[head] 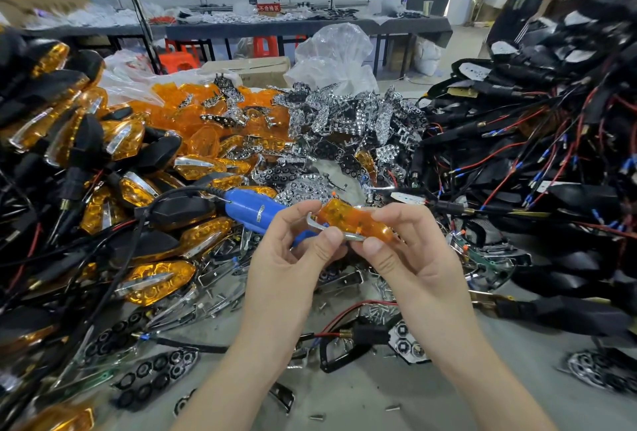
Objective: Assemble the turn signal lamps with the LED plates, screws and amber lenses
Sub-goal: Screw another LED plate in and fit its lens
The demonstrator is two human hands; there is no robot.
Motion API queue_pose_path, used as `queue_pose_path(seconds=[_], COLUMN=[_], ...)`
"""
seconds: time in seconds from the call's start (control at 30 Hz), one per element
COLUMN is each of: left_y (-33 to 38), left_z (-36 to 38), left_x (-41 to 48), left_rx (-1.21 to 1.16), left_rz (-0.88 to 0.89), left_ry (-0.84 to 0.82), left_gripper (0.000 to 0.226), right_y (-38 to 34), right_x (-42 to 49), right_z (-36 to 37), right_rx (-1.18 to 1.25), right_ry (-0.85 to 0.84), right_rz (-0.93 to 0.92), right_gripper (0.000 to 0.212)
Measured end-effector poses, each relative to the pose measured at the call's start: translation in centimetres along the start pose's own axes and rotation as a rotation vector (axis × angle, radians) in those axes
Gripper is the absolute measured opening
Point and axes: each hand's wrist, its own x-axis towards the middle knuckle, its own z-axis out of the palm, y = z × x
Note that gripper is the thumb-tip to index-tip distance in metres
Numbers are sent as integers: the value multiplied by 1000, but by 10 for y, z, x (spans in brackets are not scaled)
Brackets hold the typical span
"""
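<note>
Well, at the far left I see a heap of finished lamps [131,141], amber over black, their wires trailing down toward the grey surface [379,403]. Just right of them a blue electric screwdriver [251,208] lies on the pile, and its front end is hidden behind the left hand [289,258].

That hand is raised off the surface with the forearm coming up from the bottom edge and the palm turned toward me. Its fingers [303,213] are curled, and thumb and forefinger pinch the left end of an amber lens [351,220], where a chrome strip [316,223] hooks along the lower edge.

The lens sits in mid-air between both hands, long axis roughly level, tilted slightly down to the right. The right hand [410,254] mirrors the left, wrist bent inward, thumb pressed under the lens and the other fingers wrapped over its right end.

Below the hands, loose screws [379,313] lie scattered on the surface. Farther right rises a tangle of black housings [551,161] with red and black leads.
</note>
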Motion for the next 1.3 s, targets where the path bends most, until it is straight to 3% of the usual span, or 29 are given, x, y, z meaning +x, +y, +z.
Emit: queue_pose_path(seconds=[0.5, 0.7, 1.0, 1.3], left_y=[-4, -3, -4, -5], left_z=[2, 1, -6, -5], left_x=[1, 1, 1, -3], left_rx=[-215, -247, -5, 129], left_rz=[-54, -49, 22, 67], left_ry=[-24, -41, -123, -222], left_gripper=[29, 39, 42, 34], right_y=[-3, -5, -11, -9], right_x=[-2, -3, -2, -2], right_z=[-2, -2, -3, -2], right_rx=[130, 172, 200, 24], right_ry=[73, 46, 35, 36], right_rz=[-1, 25, 30, -30], right_gripper=[19, 26, 27, 27])
